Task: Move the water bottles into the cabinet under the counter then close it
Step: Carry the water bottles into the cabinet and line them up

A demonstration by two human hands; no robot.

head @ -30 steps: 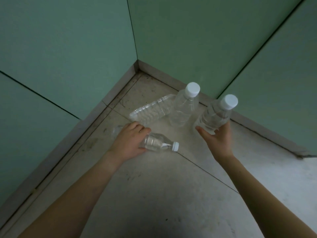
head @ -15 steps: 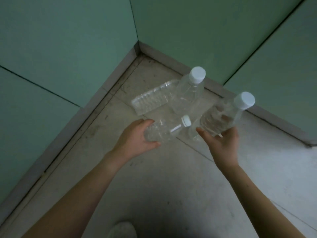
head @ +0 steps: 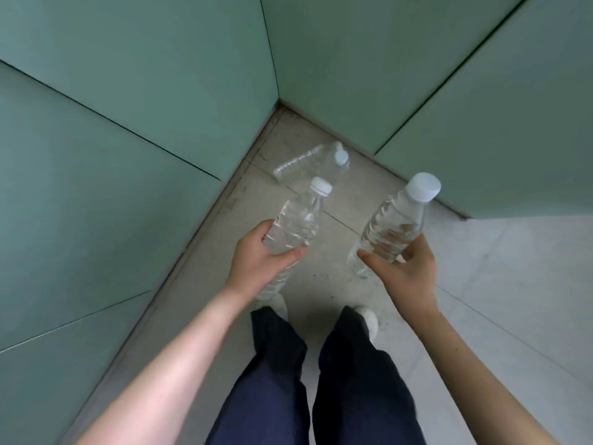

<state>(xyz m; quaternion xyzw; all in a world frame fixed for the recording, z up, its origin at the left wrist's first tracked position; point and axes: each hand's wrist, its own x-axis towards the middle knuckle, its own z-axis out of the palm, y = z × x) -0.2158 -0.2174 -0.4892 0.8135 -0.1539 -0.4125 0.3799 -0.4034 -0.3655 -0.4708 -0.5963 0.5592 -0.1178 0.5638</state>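
My left hand grips a clear water bottle with a white cap, held up off the floor with the cap pointing away. A second clear water bottle with a white cap is held in my right hand, also raised. On the floor in the corner stands a third bottle, and a fourth clear bottle lies on its side just left of it.
Green cabinet panels form the left wall and more green panels the right wall, meeting at a corner. The floor is pale tile. My legs in dark trousers and white shoes stand below my hands.
Both hands lifted their bottles off the floor and drew them back toward me. The view rose as I stood up; my legs and shoes came into view.
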